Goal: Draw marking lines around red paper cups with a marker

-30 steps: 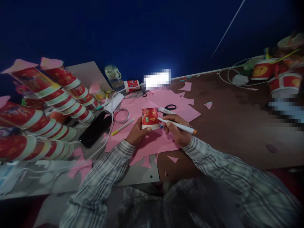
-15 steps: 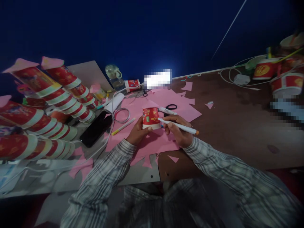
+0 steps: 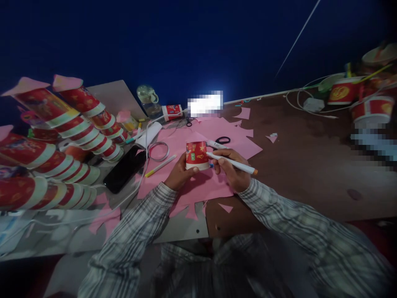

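My left hand (image 3: 180,173) is wrapped round a red paper cup (image 3: 196,155) that stands upside down on pink paper (image 3: 201,186), with a pink paper piece on top of it. My right hand (image 3: 231,170) grips a white marker (image 3: 232,163) with an orange end cap; the marker's tip touches the cup's right side. Both sleeves are grey plaid.
Stacks of red cups topped with pink paper (image 3: 58,124) lie at the left. A black phone (image 3: 125,168), a tape ring (image 3: 158,151), a yellow pen (image 3: 160,166), scissors (image 3: 222,140), a cable and a small bottle (image 3: 149,99) surround the paper. More cups (image 3: 369,103) stand far right on the brown table (image 3: 310,165).
Hardly anything has changed. The cup and the marker stay in the same grip, with only a slight shift of the view.
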Demonstrator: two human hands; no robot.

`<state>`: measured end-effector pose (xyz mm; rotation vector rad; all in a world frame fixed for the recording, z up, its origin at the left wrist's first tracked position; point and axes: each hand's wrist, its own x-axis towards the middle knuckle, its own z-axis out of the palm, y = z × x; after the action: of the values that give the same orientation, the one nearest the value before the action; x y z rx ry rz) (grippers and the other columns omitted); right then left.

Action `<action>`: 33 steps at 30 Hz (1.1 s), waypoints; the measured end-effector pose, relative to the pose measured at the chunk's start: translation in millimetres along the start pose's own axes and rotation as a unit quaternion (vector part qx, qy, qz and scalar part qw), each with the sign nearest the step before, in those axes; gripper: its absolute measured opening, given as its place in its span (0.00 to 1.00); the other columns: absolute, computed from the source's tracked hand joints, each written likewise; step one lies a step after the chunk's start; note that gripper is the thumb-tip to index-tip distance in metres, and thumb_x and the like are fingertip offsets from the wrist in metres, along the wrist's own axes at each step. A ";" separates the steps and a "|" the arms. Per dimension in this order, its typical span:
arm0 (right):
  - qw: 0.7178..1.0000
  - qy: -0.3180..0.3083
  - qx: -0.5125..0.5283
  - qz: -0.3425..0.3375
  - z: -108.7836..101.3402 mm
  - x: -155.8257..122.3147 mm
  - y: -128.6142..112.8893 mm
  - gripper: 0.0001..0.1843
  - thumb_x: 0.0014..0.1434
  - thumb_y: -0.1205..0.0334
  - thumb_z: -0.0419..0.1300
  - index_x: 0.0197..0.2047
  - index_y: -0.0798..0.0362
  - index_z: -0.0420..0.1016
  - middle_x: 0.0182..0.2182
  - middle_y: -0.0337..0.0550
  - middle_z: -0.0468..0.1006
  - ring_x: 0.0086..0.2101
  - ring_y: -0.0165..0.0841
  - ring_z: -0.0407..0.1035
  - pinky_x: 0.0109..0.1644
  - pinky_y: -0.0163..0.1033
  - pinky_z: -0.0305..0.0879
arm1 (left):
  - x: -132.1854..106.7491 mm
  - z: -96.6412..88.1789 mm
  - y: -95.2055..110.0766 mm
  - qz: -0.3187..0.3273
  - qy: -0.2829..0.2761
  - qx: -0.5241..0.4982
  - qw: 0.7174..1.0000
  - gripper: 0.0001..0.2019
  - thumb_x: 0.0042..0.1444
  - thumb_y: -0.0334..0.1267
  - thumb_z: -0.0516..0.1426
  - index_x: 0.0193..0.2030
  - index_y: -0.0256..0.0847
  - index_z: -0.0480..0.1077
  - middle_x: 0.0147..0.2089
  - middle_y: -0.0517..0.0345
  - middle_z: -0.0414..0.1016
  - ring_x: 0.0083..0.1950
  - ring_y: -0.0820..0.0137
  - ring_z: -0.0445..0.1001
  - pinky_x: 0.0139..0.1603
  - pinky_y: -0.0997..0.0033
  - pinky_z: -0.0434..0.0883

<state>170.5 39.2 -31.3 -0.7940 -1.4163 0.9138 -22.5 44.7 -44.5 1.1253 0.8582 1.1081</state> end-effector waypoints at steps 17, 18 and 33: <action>0.999 -0.032 0.002 -0.002 -3.3 -3.7 -0.4 0.13 0.66 0.54 0.59 0.46 0.53 0.78 0.28 0.41 0.78 0.23 0.29 0.70 0.27 0.38 0.69 | 0.2 0.4 -0.7 -0.011 0.019 -0.026 0.999 0.32 0.42 0.51 0.72 0.50 0.38 0.70 0.45 0.51 0.80 0.44 0.64 0.78 0.44 0.67 0.72; 0.999 -0.041 0.005 0.001 -3.8 -4.2 -0.9 0.13 0.66 0.53 0.59 0.45 0.53 0.79 0.28 0.41 0.78 0.23 0.29 0.70 0.26 0.37 0.69 | 0.4 0.4 -1.2 -0.011 0.020 -0.035 0.999 0.32 0.41 0.51 0.73 0.50 0.38 0.70 0.43 0.52 0.80 0.43 0.64 0.78 0.43 0.68 0.72; 0.997 -0.062 -0.034 -0.003 -5.5 -5.1 0.8 0.16 0.66 0.51 0.58 0.45 0.53 0.80 0.35 0.46 0.82 0.24 0.29 0.71 0.29 0.39 0.72 | -0.4 2.5 2.5 -0.018 0.030 -0.033 0.999 0.32 0.41 0.52 0.72 0.50 0.38 0.71 0.39 0.54 0.80 0.38 0.67 0.76 0.40 0.70 0.70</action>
<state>176.2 35.4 -34.6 -0.7937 -1.5648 0.9273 -20.8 43.8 -41.5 1.0232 0.8795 1.1383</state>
